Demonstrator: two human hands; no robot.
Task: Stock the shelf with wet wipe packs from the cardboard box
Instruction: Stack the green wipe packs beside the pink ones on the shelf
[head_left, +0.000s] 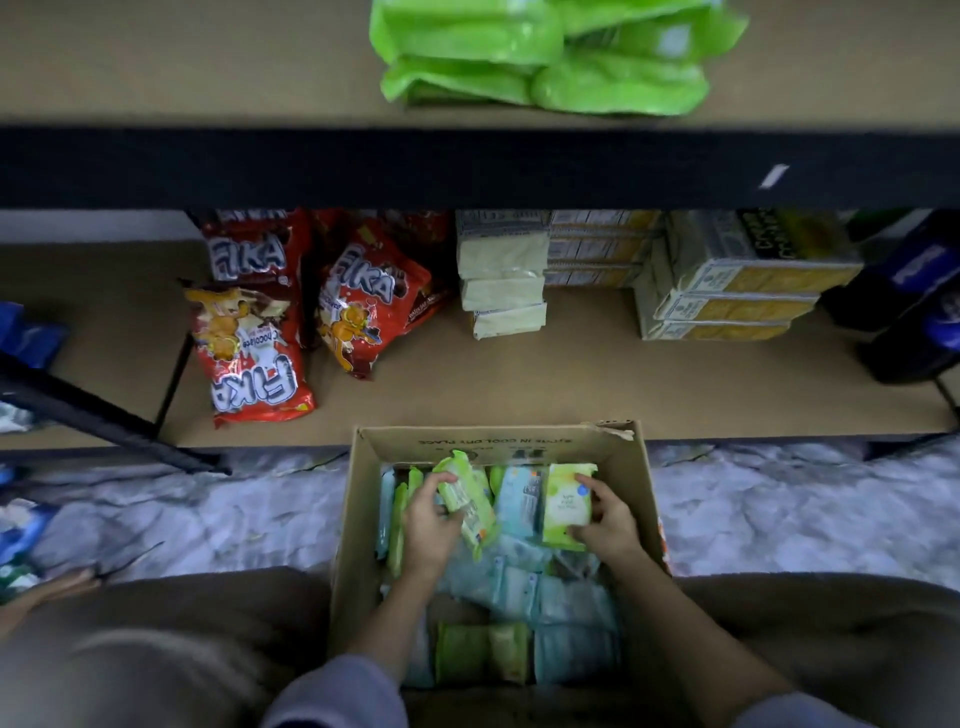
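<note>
An open cardboard box (358, 499) stands on the floor between my knees, filled with several green and pale blue wet wipe packs. My left hand (428, 525) grips a green pack (467, 493) tilted up out of the box's left side. On the right side my right hand (610, 519) holds a light green pack (566, 501) upright. Several bright green packs (550, 57) lie stacked on the upper shelf (208, 67) above, slightly right of centre.
The lower shelf (519, 384) holds red snack bags (254, 353) at left, cream packets (504, 291) and yellow boxed packs (727, 291) in the middle, dark blue bags (914, 312) at right. A black shelf beam (363, 166) crosses above the box.
</note>
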